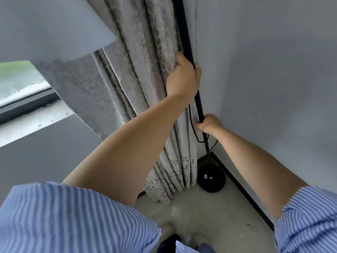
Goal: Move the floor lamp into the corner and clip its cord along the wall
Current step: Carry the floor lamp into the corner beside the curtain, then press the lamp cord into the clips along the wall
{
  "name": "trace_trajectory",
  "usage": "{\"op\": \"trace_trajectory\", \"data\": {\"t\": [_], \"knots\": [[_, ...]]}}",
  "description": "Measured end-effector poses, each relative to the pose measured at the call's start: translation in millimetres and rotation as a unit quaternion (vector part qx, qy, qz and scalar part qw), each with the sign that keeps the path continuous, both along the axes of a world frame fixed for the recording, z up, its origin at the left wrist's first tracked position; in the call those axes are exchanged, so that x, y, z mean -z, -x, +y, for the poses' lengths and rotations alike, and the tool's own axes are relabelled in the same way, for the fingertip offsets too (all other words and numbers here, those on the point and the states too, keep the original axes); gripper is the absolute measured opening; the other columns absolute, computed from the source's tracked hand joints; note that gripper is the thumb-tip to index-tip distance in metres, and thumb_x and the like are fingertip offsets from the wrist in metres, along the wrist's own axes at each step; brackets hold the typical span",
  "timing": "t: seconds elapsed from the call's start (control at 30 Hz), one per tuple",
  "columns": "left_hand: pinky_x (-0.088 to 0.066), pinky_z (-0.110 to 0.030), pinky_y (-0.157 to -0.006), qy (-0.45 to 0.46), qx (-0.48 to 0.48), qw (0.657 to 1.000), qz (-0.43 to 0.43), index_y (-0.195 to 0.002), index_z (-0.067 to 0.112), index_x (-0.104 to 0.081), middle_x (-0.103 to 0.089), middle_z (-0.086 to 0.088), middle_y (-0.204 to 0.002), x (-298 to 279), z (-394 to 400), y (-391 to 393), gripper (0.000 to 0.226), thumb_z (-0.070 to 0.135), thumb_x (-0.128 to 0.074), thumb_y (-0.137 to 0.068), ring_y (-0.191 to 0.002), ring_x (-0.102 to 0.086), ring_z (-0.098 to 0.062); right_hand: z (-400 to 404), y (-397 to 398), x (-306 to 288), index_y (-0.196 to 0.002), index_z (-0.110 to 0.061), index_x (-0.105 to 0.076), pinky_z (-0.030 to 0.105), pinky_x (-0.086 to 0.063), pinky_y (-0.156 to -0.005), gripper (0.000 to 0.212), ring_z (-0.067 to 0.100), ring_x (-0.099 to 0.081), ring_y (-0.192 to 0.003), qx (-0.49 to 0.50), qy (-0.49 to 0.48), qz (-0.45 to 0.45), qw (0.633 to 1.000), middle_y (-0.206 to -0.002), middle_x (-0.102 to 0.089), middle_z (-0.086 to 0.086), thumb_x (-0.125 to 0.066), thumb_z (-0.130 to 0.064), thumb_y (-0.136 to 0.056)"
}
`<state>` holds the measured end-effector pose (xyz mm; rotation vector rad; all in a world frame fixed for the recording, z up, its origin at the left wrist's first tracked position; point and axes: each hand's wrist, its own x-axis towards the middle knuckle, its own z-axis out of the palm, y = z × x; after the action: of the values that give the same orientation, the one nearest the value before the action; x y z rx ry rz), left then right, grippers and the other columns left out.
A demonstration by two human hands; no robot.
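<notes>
The floor lamp's black pole (184, 33) stands upright in the room's corner, right beside the curtain. Its round black base (211, 179) rests on the pale floor, close to the black skirting. My left hand (182, 77) is wrapped around the pole high up. Lower down, my right hand (209, 124) grips the same pole. A thin black cord (191, 123) hangs along the pole between my hands, loops near the bottom and runs toward the right wall. The lamp's white shade (54, 28) fills the upper left.
A grey patterned curtain (142, 70) hangs to the floor left of the pole. A window (20, 81) with a dark frame and a white sill is at the left. Grey walls meet behind the lamp. My feet show at the bottom edge.
</notes>
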<state>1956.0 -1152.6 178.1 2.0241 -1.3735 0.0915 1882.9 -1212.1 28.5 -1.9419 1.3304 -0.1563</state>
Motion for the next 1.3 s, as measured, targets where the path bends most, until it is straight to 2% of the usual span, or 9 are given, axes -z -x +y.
{"op": "trace_trajectory", "data": {"t": [0.37, 0.5, 0.6, 0.67, 0.77, 0.9, 1.0, 1.07, 1.3], "knots": [[-0.054, -0.04, -0.064, -0.082, 0.012, 0.993, -0.084, -0.133, -0.014, -0.018, -0.069, -0.023, -0.097, 21.5, -40.5, 3.8, 0.054, 0.026, -0.037, -0.1, -0.081, -0.067, -0.035, -37.6, -4.6, 21.5, -0.095, -0.004, -0.061, 0.029, -0.044, -0.06, 0.048, 0.028, -0.06, -0.08, 0.038, -0.017, 0.031, 0.999, -0.09, -0.065, 0.011, -0.053, -0.049, -0.081], [-0.05, -0.03, -0.054, -0.07, 0.017, 0.997, -0.035, -0.132, -0.014, -0.019, -0.067, -0.024, -0.097, 23.3, -48.1, 11.1, 0.055, 0.024, -0.041, -0.099, -0.081, -0.066, -0.034, -42.6, 15.0, 16.3, -0.089, -0.002, -0.061, 0.029, -0.043, -0.062, 0.022, 0.031, -0.057, -0.096, -0.012, -0.026, 0.019, 0.999, -0.089, -0.061, 0.009, -0.054, -0.023, -0.085], [-0.037, -0.017, -0.044, -0.067, 0.016, 0.997, 0.03, -0.131, -0.007, -0.023, -0.055, -0.013, -0.09, 24.8, -51.0, 17.1, 0.049, 0.019, -0.045, -0.096, -0.058, -0.047, -0.008, -50.0, 49.1, 11.8, -0.105, -0.002, -0.062, 0.027, -0.041, -0.089, 0.025, 0.03, -0.049, -0.115, 0.001, -0.021, -0.02, 1.0, -0.121, -0.059, 0.015, -0.046, 0.0, -0.085], [-0.035, -0.018, -0.044, -0.075, 0.006, 0.996, 0.049, -0.137, -0.004, -0.017, -0.054, -0.005, -0.083, 32.1, -51.3, 20.1, 0.055, 0.014, -0.047, -0.095, -0.049, -0.036, -0.011, -44.1, 78.9, 5.8, -0.112, -0.001, -0.057, 0.014, -0.046, -0.073, 0.032, 0.026, -0.058, -0.094, 0.031, -0.025, -0.068, 0.997, -0.121, -0.059, 0.02, -0.042, 0.005, -0.085], [-0.05, -0.034, -0.066, -0.066, 0.055, 0.993, 0.084, -0.134, 0.002, -0.023, -0.06, -0.009, -0.089, 43.1, -42.6, 28.7, 0.048, 0.001, -0.046, -0.092, -0.077, -0.058, -0.023, -20.3, 119.8, -10.7, -0.125, -0.009, -0.041, 0.003, -0.034, -0.032, 0.038, 0.012, -0.045, -0.054, 0.069, -0.039, -0.103, 0.992, -0.094, -0.061, 0.019, -0.035, 0.0, -0.089], [-0.049, -0.037, -0.074, -0.141, 0.065, 0.977, 0.147, -0.139, 0.008, -0.013, -0.057, -0.015, -0.107, 66.2, -9.3, 42.4, 0.06, -0.005, -0.045, -0.09, -0.093, -0.057, -0.029, 33.0, 160.5, -39.3, -0.13, -0.01, -0.03, 0.007, -0.034, -0.031, 0.04, 0.004, -0.05, -0.042, 0.113, -0.031, -0.142, 0.983, -0.068, -0.059, 0.006, -0.037, -0.006, -0.09], [-0.048, -0.04, -0.087, -0.221, 0.096, 0.955, 0.172, -0.14, 0.009, -0.013, -0.038, -0.021, -0.141, 85.0, 27.8, 48.3, 0.061, -0.009, -0.042, -0.089, -0.11, -0.05, -0.029, 89.3, 183.9, -57.8, -0.09, -0.005, -0.055, 0.012, -0.037, -0.039, 0.019, 0.014, -0.049, -0.046, 0.102, 0.043, -0.074, 0.991, -0.058, -0.058, 0.003, -0.036, -0.004, -0.089], [-0.048, -0.041, -0.091, -0.271, 0.135, 0.942, 0.143, -0.14, 0.009, -0.019, -0.035, -0.02, -0.143, 96.5, 59.1, 47.4, 0.059, -0.009, -0.042, -0.089, -0.118, -0.048, -0.032, 131.0, 196.0, -66.8, -0.071, -0.011, -0.053, 0.016, -0.039, -0.04, 0.026, 0.012, -0.047, -0.042, 0.12, 0.068, -0.073, 0.988, -0.056, -0.058, 0.004, -0.036, -0.002, -0.088], [-0.047, -0.033, -0.078, -0.305, 0.225, 0.917, 0.123, -0.132, 0.006, -0.034, -0.052, -0.018, -0.13, 110.9, 179.2, 56.9, 0.041, 0.006, -0.043, -0.092, -0.107, -0.056, -0.033, 269.0, 200.0, -75.9, -0.074, -0.02, -0.051, 0.007, -0.036, -0.035, 0.024, -0.002, -0.048, -0.032, 0.186, 0.049, -0.195, 0.962, -0.059, -0.061, -0.001, -0.043, -0.003, -0.088]]}}
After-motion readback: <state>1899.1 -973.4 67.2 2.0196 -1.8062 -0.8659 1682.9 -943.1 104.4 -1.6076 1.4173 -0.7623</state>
